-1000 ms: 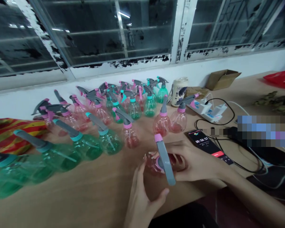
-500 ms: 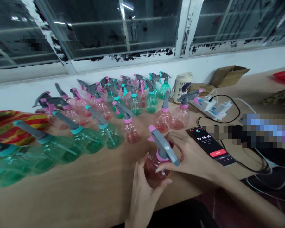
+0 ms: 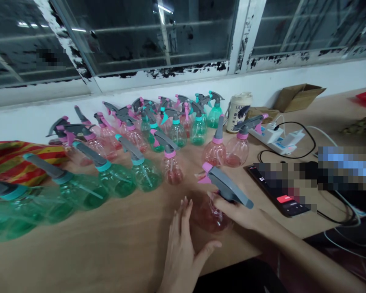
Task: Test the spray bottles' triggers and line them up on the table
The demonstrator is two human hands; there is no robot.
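A clear pink spray bottle (image 3: pixel 215 217) with a grey and pink trigger head stands near the table's front edge. My right hand (image 3: pixel 236 209) grips it around the neck below the head, its far fingers partly hidden behind the bottle. To the left of the bottle, my left hand (image 3: pixel 183 244) is open, thumb spread away and fingers stretched out, apart from the bottle. Just beyond sits another pink spray bottle (image 3: pixel 173 169). Two more pink bottles, one of them a pink spray bottle (image 3: pixel 213 152), stand side by side farther back.
Several green spray bottles (image 3: pixel 117 179) line the left, with more pink and green ones behind. At right lie a phone (image 3: pixel 276 191), a power strip (image 3: pixel 277 142) and cables. A canister (image 3: pixel 238 112) and cardboard box (image 3: pixel 300 97) stand by the wall. A striped bag (image 3: pixel 24 162) lies left.
My left hand has let go of the pink spray bottle and opened. My right hand has shifted its hold around the neck, and the bottle appears slightly farther right. The view has moved slightly.
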